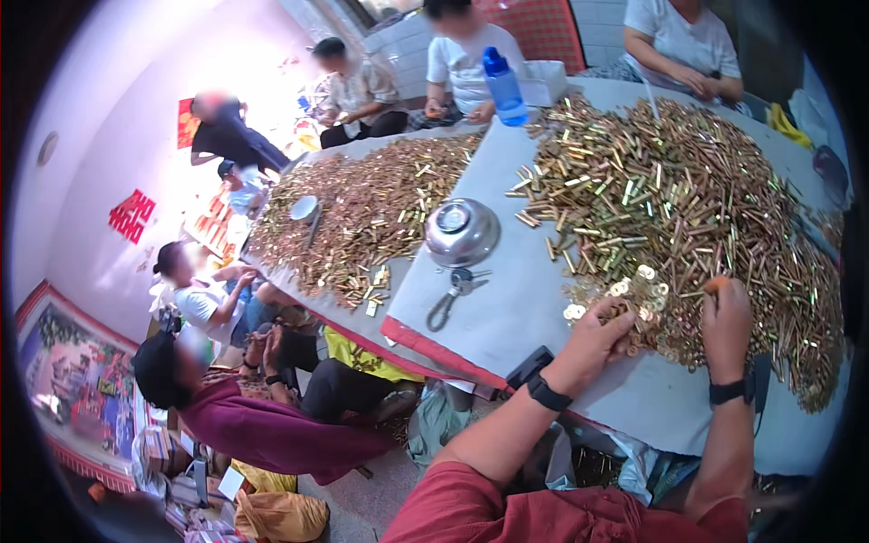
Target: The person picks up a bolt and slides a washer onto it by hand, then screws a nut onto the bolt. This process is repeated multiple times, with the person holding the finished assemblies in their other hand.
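Observation:
My left hand (pixel 601 337) is closed, fingers curled in at the edge of a heap of flat brass-coloured washers (pixel 648 312); what it holds, if anything, is hidden. To its right, my right hand (pixel 728 328) reaches over the same heap with bent, closed fingers. An orange cover (pixel 716 284) shows at a fingertip of that hand, and anything gripped there cannot be made out. Beyond both hands spreads a large pile of short brass-coloured metal tubes (pixel 652 176). Each of my wrists wears a dark band.
Left of the pile stand an upturned steel bowl (pixel 463 233) and keys on a looped strap (pixel 448 303). A blue bottle (pixel 505 89) stands farther back. A second table bears more metal parts (pixel 362 199) and a white round dish (pixel 304 208). Several people sit around the tables.

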Available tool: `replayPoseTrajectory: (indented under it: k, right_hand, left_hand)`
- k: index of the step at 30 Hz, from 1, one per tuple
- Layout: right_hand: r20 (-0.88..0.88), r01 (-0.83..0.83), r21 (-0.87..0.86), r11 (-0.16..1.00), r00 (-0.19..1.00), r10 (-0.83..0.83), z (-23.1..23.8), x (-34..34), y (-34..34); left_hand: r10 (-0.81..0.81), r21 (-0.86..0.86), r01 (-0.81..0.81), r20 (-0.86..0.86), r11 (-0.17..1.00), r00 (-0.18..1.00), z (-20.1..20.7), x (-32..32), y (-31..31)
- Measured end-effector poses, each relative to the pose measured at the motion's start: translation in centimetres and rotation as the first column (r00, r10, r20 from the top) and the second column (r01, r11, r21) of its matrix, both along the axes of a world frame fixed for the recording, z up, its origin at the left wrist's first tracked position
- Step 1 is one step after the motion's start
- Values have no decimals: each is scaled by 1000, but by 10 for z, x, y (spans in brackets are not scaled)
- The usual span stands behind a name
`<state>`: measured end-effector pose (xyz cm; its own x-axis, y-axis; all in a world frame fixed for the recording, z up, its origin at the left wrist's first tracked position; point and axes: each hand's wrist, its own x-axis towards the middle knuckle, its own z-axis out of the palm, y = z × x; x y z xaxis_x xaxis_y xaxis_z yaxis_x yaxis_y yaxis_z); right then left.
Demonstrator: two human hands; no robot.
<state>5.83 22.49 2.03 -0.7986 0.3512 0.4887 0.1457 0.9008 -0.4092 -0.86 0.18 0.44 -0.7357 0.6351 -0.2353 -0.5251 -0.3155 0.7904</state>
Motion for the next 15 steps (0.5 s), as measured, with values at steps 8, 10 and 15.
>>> replayPoseTrajectory:
  k: [8, 10, 15]
  right_hand:
    - [-54, -167, -453, 876, 986, 160, 25, 14, -21]
    - [20, -269, -431, 862, 951, 307, 44, 25, -50]
    - [142, -544, -149, 826, 815, 562, 19, 36, -82]
  left_hand:
    - [52, 49, -53, 23, 997, 998, 5, -1, 7]
    - [31, 88, -30, -13, 996, 999, -3, -6, 4]
    - [21, 99, -16, -55, 995, 998, -12, -12, 3]
